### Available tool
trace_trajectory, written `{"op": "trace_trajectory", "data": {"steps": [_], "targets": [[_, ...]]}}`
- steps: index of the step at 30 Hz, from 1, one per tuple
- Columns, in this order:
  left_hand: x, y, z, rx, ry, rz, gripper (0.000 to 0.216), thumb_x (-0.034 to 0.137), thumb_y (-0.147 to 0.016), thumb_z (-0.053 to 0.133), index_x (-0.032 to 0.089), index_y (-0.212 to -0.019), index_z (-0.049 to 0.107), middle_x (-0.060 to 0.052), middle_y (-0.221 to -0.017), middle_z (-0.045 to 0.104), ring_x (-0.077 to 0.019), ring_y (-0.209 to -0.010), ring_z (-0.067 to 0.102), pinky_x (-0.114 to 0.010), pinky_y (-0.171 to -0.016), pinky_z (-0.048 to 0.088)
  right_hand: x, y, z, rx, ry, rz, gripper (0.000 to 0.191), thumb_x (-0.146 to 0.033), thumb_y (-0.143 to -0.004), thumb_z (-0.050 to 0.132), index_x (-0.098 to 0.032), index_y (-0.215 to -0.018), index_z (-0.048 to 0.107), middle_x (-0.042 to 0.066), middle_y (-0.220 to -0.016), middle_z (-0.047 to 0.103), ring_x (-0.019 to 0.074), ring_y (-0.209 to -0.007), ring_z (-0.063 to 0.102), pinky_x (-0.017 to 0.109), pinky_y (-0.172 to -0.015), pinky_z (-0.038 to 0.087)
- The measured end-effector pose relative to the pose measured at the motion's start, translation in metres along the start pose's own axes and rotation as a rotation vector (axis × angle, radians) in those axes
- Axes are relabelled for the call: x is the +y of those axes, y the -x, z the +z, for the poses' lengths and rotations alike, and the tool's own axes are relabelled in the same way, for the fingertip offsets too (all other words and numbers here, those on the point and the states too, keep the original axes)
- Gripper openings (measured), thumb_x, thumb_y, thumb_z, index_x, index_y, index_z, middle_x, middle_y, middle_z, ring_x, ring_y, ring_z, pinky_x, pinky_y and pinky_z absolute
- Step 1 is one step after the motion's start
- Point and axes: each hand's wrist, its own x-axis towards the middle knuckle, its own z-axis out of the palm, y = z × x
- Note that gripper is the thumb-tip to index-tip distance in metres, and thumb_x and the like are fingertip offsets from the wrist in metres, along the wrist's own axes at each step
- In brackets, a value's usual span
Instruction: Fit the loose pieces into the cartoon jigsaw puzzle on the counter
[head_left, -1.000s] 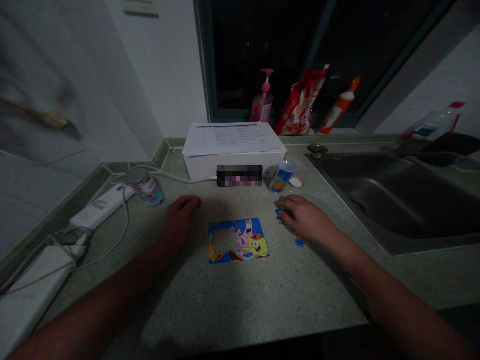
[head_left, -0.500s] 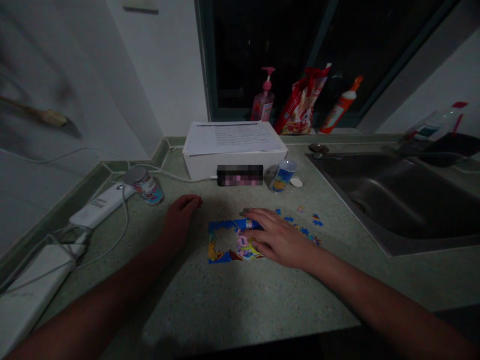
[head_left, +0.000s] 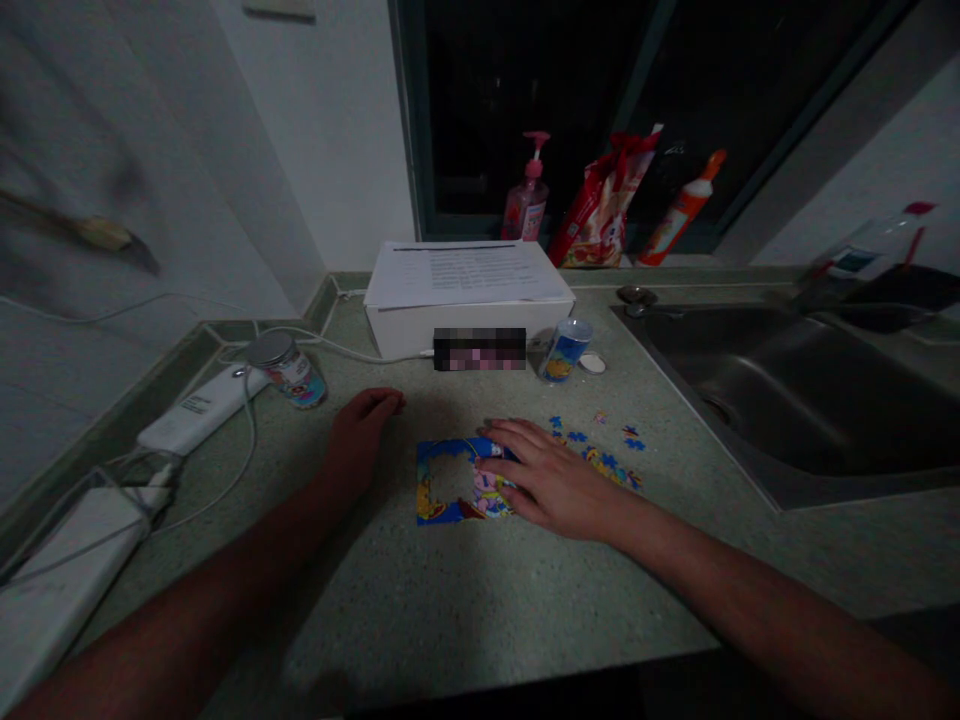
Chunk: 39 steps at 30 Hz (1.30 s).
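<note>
A small cartoon jigsaw puzzle (head_left: 442,490) lies on the green speckled counter (head_left: 480,590), with a gap in its upper left part. My right hand (head_left: 544,475) rests flat on the puzzle's right half, fingers stretched toward the gap; whether a piece lies under them is hidden. Several loose blue pieces (head_left: 604,455) are scattered just right of that hand. My left hand (head_left: 360,430) lies on the counter left of the puzzle, fingers loosely curled, holding nothing that I can see.
A white box with papers (head_left: 465,295) stands behind the puzzle. A small tin (head_left: 289,370) lies on its side at left by white power adapters and cables (head_left: 199,415). A small printed cup (head_left: 565,350), a steel sink (head_left: 795,390) and sill bottles (head_left: 525,200) are nearby.
My right hand moved left from the loose pieces onto the puzzle, uncovering those pieces, then shifted slightly further left. My left hand stayed put.
</note>
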Motion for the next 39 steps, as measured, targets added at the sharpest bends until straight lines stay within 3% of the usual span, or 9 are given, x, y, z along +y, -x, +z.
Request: {"op": "trace_trajectory", "data": {"steps": [16, 22, 30, 39], "targets": [[-0.0025, -0.0019, 0.0014, 0.018, 0.041, -0.021, 0.033, 0.052, -0.073, 0.077, 0.022, -0.086, 0.076, -0.008, -0.092, 0.079, -0.0302, -0.098, 0.071, -0.044, -0.098, 0.053, 0.0022, 0.0011, 0.001, -0.001, -0.009, -0.003, 0.047, -0.015, -0.099, 0.064, -0.026, -0.144, 0.064, 0.014, -0.162, 0.053, 0.0324, -0.156, 0.043, 0.062, -0.127, 0.04], [-0.0008, -0.0004, 0.0003, 0.008, 0.012, -0.005, 0.033, 0.051, -0.076, 0.075, 0.021, -0.089, 0.077, -0.008, -0.094, 0.079, -0.0292, -0.099, 0.071, -0.043, -0.099, 0.052, 0.0032, 0.0026, 0.0035, 0.022, -0.042, 0.055, 0.062, -0.015, -0.097, 0.061, -0.019, -0.158, 0.048, 0.018, -0.163, 0.053, 0.0316, -0.158, 0.041, 0.061, -0.129, 0.039], [0.0009, 0.0004, -0.0004, 0.001, -0.022, 0.003, 0.03, 0.051, -0.077, 0.073, 0.022, -0.087, 0.076, -0.007, -0.094, 0.078, -0.0294, -0.099, 0.07, -0.041, -0.098, 0.052, 0.0027, 0.0018, 0.0004, -0.023, -0.007, 0.001, 0.045, -0.016, -0.098, 0.065, -0.027, -0.142, 0.066, 0.014, -0.163, 0.053, 0.0337, -0.156, 0.042, 0.063, -0.126, 0.04], [0.0018, 0.0008, -0.0002, -0.006, -0.006, 0.008, 0.031, 0.052, -0.077, 0.074, 0.023, -0.086, 0.076, -0.007, -0.093, 0.079, -0.0304, -0.1, 0.07, -0.042, -0.098, 0.052, 0.0029, 0.0028, 0.0034, -0.021, -0.017, 0.028, 0.053, -0.016, -0.098, 0.064, -0.026, -0.15, 0.058, 0.014, -0.164, 0.052, 0.0331, -0.157, 0.041, 0.063, -0.128, 0.039]]}}
